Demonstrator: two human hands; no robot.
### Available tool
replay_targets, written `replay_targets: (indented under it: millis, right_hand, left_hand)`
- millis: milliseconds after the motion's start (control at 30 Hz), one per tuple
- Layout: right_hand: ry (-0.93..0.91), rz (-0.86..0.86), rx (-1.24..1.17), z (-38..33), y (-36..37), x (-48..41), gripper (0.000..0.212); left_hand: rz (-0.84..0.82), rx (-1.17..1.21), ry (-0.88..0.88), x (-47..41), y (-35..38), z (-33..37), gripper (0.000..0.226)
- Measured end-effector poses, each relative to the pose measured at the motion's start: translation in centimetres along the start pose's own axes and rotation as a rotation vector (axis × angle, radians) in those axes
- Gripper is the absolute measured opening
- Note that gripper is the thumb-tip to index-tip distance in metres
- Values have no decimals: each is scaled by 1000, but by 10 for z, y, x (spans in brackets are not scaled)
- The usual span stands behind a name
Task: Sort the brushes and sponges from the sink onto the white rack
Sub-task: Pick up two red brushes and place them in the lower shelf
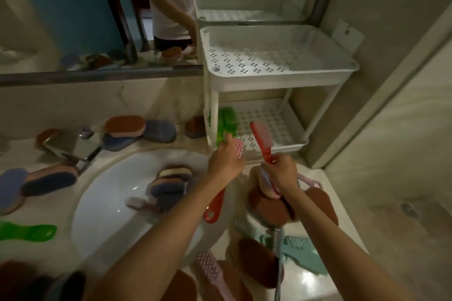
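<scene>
A white two-tier rack (281, 73) stands at the back right of the counter. My left hand (226, 160) grips a red-handled brush (215, 208) with its pale bristle head up near the rack's lower shelf (288, 139). A green brush (226, 124) lies at that shelf's left end, touching my fingers. My right hand (282, 171) holds a red brush (263, 140) upright by its handle in front of the lower shelf. Several sponges and a brush (168, 184) lie in the white sink (105, 205).
Sponges (139, 131) line the counter behind the chrome tap (73, 146) and at the left. A green brush (27, 232) rests at the left edge. More brown sponges, pink and teal brushes (298, 249) crowd the counter below my right arm. The mirror shows a person.
</scene>
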State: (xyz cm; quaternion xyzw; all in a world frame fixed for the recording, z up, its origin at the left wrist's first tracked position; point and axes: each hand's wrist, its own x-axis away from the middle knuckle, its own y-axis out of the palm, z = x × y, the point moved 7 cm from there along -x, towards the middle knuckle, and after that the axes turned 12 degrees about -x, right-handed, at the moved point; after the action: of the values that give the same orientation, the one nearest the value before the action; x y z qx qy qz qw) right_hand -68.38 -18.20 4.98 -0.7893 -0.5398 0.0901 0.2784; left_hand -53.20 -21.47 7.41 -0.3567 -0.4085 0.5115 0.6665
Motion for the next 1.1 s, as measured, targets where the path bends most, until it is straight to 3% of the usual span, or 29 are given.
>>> replay_targets:
  millis: [267, 500, 833, 933, 1033, 1100]
  right_hand:
    - [-67, -119, 172, -25, 22, -107, 18]
    - [-164, -218, 345, -26, 61, -154, 27]
    - [-240, -342, 406, -21, 84, -155, 33]
    - [-248, -423, 388, -21, 76, -152, 34]
    - [-397, -251, 149, -32, 54, -151, 27]
    - [-298, -294, -15, -32, 41, -144, 20]
  left_hand:
    - [36, 268, -219, -69, 6, 8, 54]
    - [-63, 247, -301, -105, 13, -6, 40]
    - [26, 511, -367, -129, 20, -22, 81]
    - [122, 552, -378, -134, 14, -24, 76]
    - [233, 551, -410, -132, 1, -18, 48]
    - [240, 541, -437, -132, -5, -12, 28]
